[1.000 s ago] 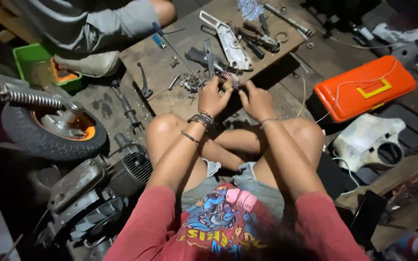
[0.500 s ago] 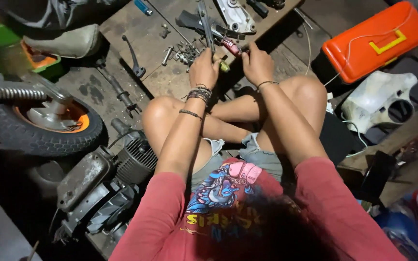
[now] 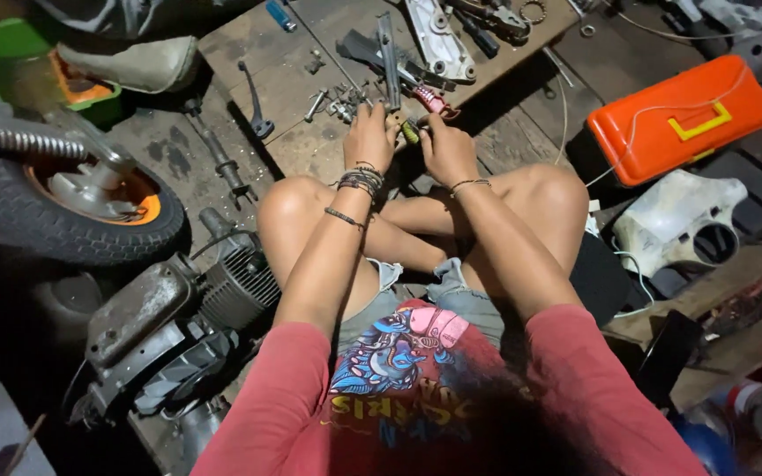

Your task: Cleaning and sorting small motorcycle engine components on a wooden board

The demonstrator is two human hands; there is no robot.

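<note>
I sit cross-legged on the plank floor [image 3: 522, 141]; my left hand [image 3: 369, 137] and right hand [image 3: 445, 150] have their fingers pinching a small green part [image 3: 410, 132]. Orange case [image 3: 681, 116] at two o'clock, tyre [image 3: 68, 203] at nine.

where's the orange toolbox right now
In the head view the orange toolbox lies closed on the floor at upper right, on the person's right side, just above the white plastic cover and beyond the right knee.

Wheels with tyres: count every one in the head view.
1. The wheel, black tyre on an orange-and-silver hub, lies at the left edge, above the engine and left of the person's left knee. Others may be hidden in the dark clutter.
</note>
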